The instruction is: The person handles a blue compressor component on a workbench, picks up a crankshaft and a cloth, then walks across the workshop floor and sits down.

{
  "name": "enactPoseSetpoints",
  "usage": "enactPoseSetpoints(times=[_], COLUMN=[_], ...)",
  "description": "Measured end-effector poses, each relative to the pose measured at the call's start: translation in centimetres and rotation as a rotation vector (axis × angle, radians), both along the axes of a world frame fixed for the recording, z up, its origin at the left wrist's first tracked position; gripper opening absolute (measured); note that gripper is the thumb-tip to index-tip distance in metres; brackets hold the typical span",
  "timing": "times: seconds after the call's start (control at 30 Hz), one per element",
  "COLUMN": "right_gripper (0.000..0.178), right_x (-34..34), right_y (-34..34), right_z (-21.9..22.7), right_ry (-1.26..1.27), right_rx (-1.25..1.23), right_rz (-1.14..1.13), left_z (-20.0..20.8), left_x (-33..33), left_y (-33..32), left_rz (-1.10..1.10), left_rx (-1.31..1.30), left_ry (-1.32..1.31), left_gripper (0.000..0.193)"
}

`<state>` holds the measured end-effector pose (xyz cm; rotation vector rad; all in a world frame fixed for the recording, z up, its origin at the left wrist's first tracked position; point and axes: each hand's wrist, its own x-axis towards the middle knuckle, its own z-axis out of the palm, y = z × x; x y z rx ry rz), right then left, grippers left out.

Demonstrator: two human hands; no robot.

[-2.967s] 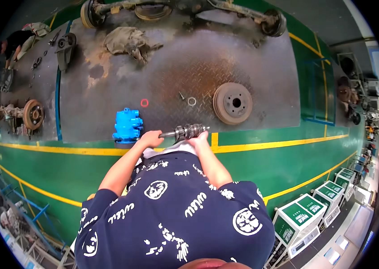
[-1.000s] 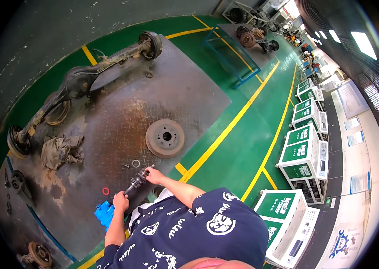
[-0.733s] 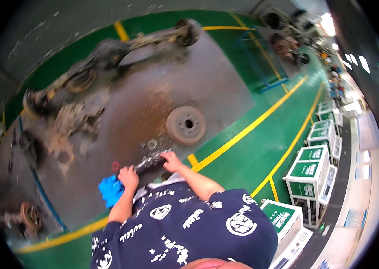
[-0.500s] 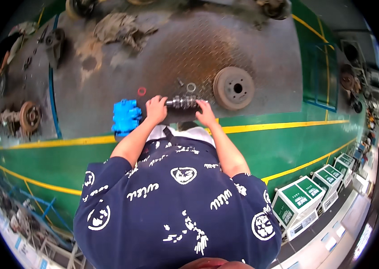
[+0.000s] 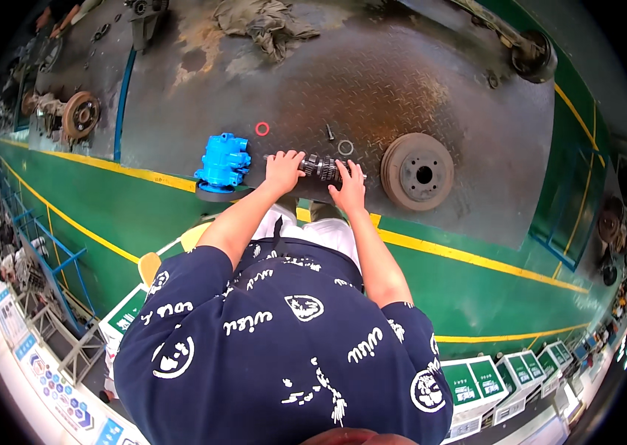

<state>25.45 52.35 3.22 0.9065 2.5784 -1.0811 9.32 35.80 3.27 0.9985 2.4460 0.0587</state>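
Observation:
A metal gear shaft (image 5: 321,167) with several toothed gears lies crosswise at the near edge of the steel worktable (image 5: 284,96). My left hand (image 5: 282,170) closes over its left end, hiding part of it. On the right, my right hand (image 5: 349,187) has its fingers curled on the gears near the other end. A blue cast housing (image 5: 224,160) stands just left of my left hand. Past the shaft lie a thin metal ring (image 5: 345,147), a bolt (image 5: 330,132) and a red ring (image 5: 262,129).
A rusty brake drum (image 5: 417,172) lies right of my hands. A crumpled cloth (image 5: 269,24) is at the back, and an axle with a hub (image 5: 532,58) lies at far right. A hub assembly (image 5: 80,115) sits left. Green-and-white boxes (image 5: 473,386) stand on the floor behind.
The view has shifted, so the table things sit differently in the picture. My right hand has moved inward along the shaft onto the gears. My left hand stays at the left end.

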Motion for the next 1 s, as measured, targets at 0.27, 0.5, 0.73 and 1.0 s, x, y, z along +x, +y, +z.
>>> enactPoseSetpoints(times=[0.27, 0.5, 0.73, 1.0], right_gripper=[0.073, 0.046, 0.021, 0.018], right_x=[3.2, 6.4, 8.9, -6.3], right_y=[3.3, 3.2, 2.3, 5.2], right_z=[-1.4, -2.7, -5.8, 0.0], right_ry=[0.239, 0.431, 0.44, 0.438], right_rx=[-0.149, -0.153, -0.405, -0.113], right_rz=[0.046, -0.112, -0.577, -0.077], left_z=[-1.8, -0.6, 4.4, 8.4], left_x=[1.4, 3.3, -0.5, -1.8], left_y=[0.6, -0.2, -7.8, -16.5], left_rz=[0.08, 0.116, 0.215, 0.765], left_rx=[0.282, 0.352, 0.544, 0.941], left_ry=[-0.132, -0.174, -0.037, -0.31], left_gripper=[0.063, 0.077, 0.062, 0.053])
